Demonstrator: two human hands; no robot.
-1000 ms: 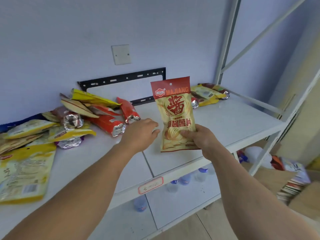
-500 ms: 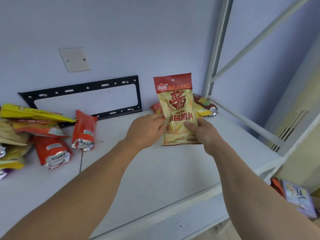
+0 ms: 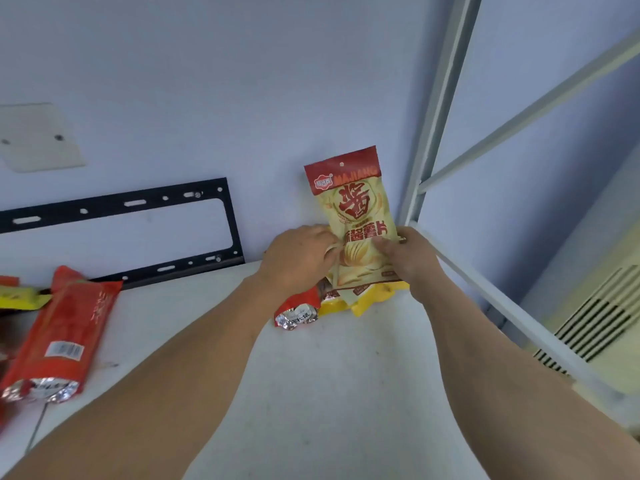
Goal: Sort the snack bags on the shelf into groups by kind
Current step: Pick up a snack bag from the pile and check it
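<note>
- Carried further toward the shelf post (image 3: 426, 140) than a moment ago: chip bag (image 3: 356, 216), upright.
- Pinched between left hand (image 3: 298, 261) and right hand (image 3: 408, 258), over the red packet (image 3: 298, 310) and yellow bags (image 3: 363, 299) left of the post.

Bare shelf (image 3: 346, 393) mid; red bag (image 3: 60, 336) left, frame post (image 3: 436, 109) right.
</note>
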